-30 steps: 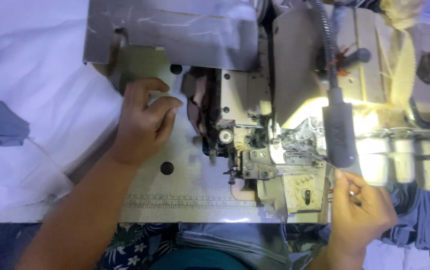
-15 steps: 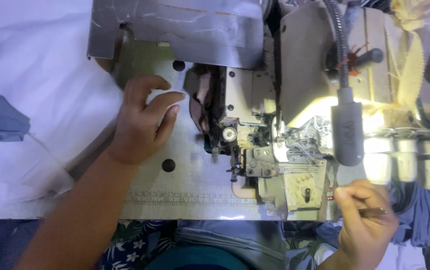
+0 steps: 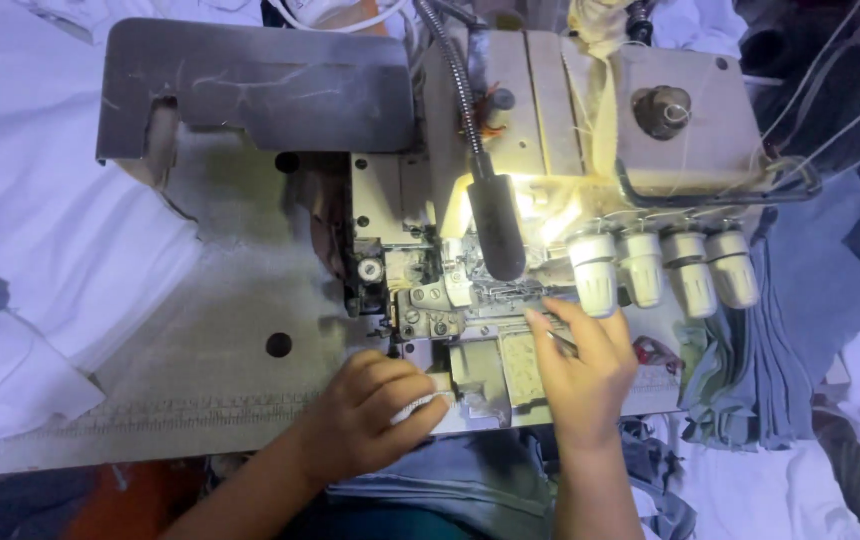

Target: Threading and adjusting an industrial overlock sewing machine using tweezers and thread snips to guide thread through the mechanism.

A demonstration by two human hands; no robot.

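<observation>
A cream overlock sewing machine point(image 3: 560, 120) stands on a worn table point(image 3: 200, 330). My left hand point(image 3: 375, 415) rests at the machine's front edge. Its fingers are curled and pinch a small white piece of cloth point(image 3: 422, 406) beside the front cover. My right hand point(image 3: 585, 375) is just to the right of it, with the index finger stretched up to the lit needle area point(image 3: 510, 295). A thin metal tool point(image 3: 562, 342) shows in its grip; most of it is hidden by the fingers.
A black gooseneck lamp point(image 3: 495, 230) hangs over the needle area. Several white tension knobs point(image 3: 655, 268) line the machine's right front. A grey metal plate point(image 3: 250, 90) lies at the back left. White cloth point(image 3: 40, 220) lies left, grey-blue cloth point(image 3: 780, 340) right.
My left hand has come down from beside the presser foot to the machine's front edge. My right hand has moved up and left to the needle area.
</observation>
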